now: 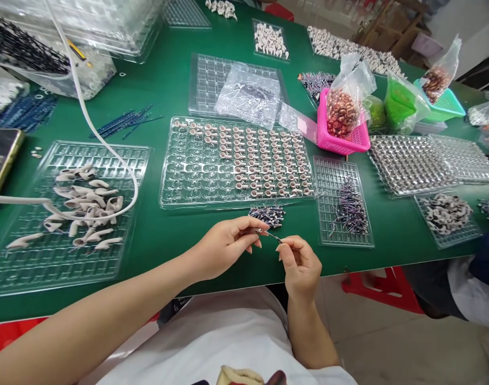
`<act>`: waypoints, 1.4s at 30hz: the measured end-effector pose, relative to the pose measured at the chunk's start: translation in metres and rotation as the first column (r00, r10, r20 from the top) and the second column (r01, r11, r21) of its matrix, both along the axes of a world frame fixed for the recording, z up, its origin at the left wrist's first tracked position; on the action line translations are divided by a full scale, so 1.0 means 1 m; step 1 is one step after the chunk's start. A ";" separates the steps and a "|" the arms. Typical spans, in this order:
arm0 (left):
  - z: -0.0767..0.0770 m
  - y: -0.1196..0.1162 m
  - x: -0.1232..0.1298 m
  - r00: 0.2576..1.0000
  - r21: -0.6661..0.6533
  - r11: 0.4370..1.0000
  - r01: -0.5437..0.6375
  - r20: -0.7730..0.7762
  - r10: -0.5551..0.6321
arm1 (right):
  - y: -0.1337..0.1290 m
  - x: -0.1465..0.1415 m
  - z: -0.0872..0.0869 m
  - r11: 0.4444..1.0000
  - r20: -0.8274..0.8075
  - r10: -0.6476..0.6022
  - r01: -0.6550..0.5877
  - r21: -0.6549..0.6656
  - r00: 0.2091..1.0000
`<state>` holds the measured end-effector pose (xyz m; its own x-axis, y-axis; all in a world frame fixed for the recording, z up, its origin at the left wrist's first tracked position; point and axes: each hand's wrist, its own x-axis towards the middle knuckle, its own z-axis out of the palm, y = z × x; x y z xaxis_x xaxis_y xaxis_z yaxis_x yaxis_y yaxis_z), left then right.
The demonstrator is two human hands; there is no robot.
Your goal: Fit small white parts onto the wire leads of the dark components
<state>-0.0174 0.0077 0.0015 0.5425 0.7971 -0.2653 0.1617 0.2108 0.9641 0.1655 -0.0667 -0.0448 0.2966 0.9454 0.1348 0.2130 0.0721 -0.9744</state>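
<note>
While L hand (227, 245) pinches sm. pc (259, 230) | R hand (303, 263) holds wire (273, 236)

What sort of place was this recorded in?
Probably a small-parts assembly workshop: a green table, a clear tray partly filled with small pieces, and a pink basket holding bagged coppery parts.

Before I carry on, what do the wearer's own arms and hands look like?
The left hand and right hand are ungloved, with slim fingers and no ring visible. Both forearms show bare, without a visible watch, bracelet, cable or marking. The top is white; no cuff reaches either wrist.
</note>
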 end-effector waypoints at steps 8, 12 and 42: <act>0.002 0.001 0.000 1.000 0.033 0.999 -0.004 -0.024 0.004 | 0.000 0.000 0.000 1.000 0.028 0.020 -0.020 0.000 0.999; 0.004 0.001 0.000 1.000 0.021 1.000 -0.003 -0.015 0.003 | 0.000 -0.001 0.001 1.000 0.037 0.027 -0.026 -0.007 0.999; -0.012 -0.002 -0.003 0.984 0.506 0.859 0.079 -0.179 0.015 | 0.006 -0.004 0.009 0.991 0.210 0.125 -0.133 0.027 0.970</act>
